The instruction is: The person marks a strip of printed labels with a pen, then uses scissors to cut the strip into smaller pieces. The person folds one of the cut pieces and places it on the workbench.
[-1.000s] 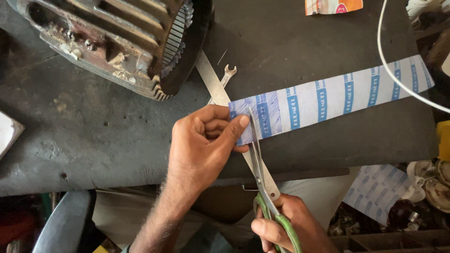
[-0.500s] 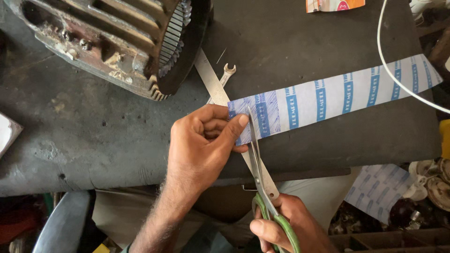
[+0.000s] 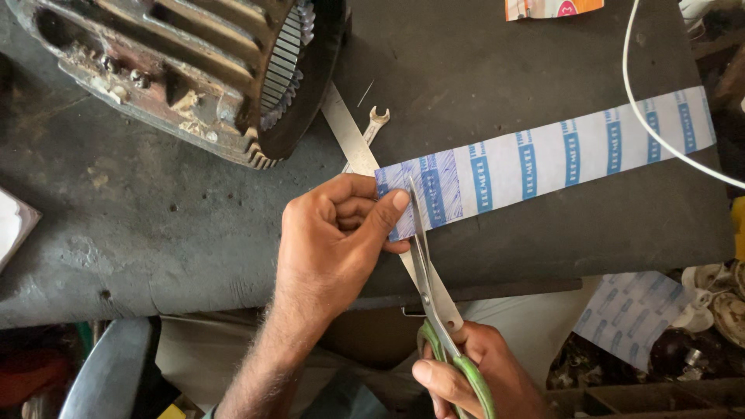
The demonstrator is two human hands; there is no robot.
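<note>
Two hands: left hand (image 3: 330,244) pinching paper strip (image 3: 543,159); right hand (image 3: 473,372) gripping scissors (image 3: 431,287).

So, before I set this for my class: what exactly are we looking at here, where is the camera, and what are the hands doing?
The camera sits on a person's head and looks down at their own two hands over a dark workbench. The left hand pinches the end of a long white paper strip with blue bars. The right hand holds green-handled scissors, blades across the strip near the left fingers. On the bench lie a rusty ribbed motor housing, a small spanner, a flat metal ruler and a white cable.
</note>
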